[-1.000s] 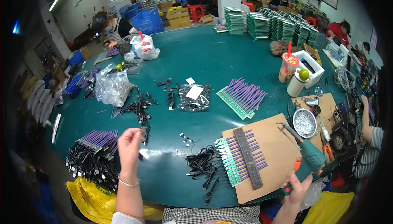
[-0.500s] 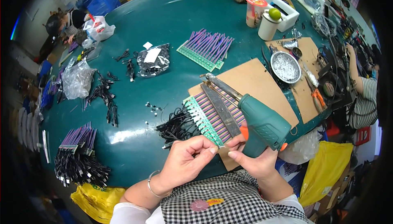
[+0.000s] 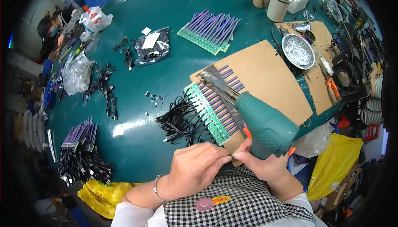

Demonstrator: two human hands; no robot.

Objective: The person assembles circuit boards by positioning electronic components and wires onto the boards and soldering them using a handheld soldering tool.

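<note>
My right hand [image 3: 265,167] is closed round the handle of a green soldering gun [image 3: 267,123] with orange parts, its metal nozzle pointing to the far left over a row of green circuit boards [image 3: 209,117]. That hand's thumb and forefinger also meet my left hand [image 3: 199,167], whose fingertips pinch a tiny piece too small to name. Both sets of fingertips are just off the near end of the board row. Black cables [image 3: 178,121] run from the boards' left side and striped ribbon wires [image 3: 227,72] from the right. A dark metal bar [image 3: 233,113] lies across the wires.
Brown cardboard [image 3: 269,77] lies under the work. Right of it are a metal bowl [image 3: 298,51] and orange-handled pliers [image 3: 331,89]. Finished-looking cabled boards [image 3: 83,156] are piled left; boards with purple wires [image 3: 209,32] lie farther back. A person [image 3: 58,30] sits far left.
My hands have drawn back from the near end of the board row, towards me. My left hand's fingers have closed in more. The view has shifted slightly.
</note>
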